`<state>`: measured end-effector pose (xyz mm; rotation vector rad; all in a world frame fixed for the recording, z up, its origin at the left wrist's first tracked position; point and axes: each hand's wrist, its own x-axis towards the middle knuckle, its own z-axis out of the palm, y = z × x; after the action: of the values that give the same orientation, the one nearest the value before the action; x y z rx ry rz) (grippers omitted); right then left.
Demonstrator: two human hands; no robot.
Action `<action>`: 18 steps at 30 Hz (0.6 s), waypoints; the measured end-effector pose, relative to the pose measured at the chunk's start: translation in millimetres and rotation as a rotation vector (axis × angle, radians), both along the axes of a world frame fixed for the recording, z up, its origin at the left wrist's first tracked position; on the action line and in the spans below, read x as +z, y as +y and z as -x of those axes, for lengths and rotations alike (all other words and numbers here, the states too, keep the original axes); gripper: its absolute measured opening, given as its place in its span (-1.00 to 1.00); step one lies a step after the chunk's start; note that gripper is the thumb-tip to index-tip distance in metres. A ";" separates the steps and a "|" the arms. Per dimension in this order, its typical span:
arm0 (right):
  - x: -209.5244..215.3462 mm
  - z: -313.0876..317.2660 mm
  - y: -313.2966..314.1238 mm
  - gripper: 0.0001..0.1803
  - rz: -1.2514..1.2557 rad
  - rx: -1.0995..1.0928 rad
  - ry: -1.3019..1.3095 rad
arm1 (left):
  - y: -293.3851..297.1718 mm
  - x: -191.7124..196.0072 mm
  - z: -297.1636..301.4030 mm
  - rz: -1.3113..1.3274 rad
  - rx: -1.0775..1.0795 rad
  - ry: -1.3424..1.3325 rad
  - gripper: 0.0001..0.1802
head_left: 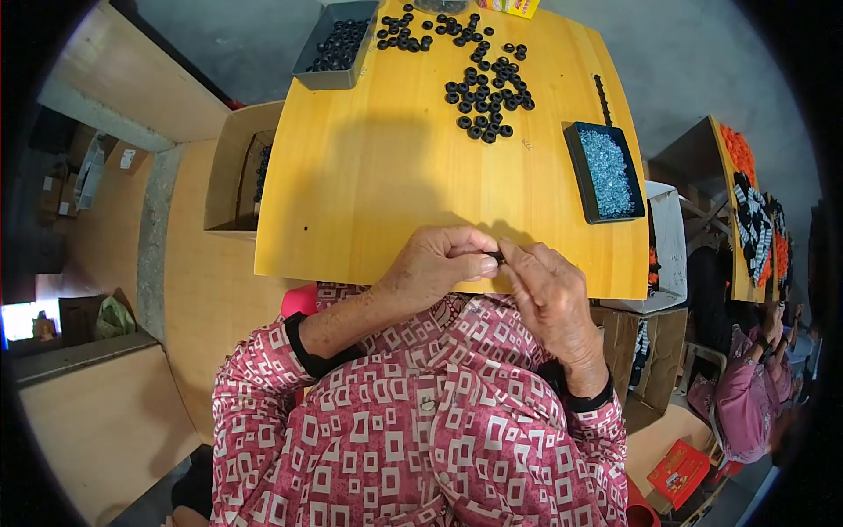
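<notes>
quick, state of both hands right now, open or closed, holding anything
Left hand: closed, pinching a small black piece.
Right hand: fingers curled in at the same piece; whether they grip it cannot be told.

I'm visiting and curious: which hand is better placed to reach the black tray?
Likely the right hand: it is nearer the black tray, which lies to the right; the left hand is farther away.

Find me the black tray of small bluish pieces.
In the head view, the black tray sits near the right edge of the table, beyond and right of the right hand, with a thin black strip just past its far end.
</notes>
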<state>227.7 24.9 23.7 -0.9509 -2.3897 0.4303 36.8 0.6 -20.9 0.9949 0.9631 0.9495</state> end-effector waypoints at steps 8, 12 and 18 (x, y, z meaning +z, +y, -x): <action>0.5 -10.9 9.3 -0.73 0.003 0.036 0.062 | 5.6 5.4 -1.3 -0.099 -0.055 0.213 -0.80; -5.6 -9.6 4.9 -0.75 0.001 0.006 0.099 | 4.4 5.1 -3.4 -0.065 -0.055 0.088 -0.80; -5.4 -1.0 -2.5 -0.68 -0.008 -0.013 0.129 | 2.8 0.2 -6.2 -0.021 0.005 -0.078 -0.79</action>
<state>228.6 22.4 18.3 -0.9062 -2.2662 0.4632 43.1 3.4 -20.7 0.9662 0.8920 0.9970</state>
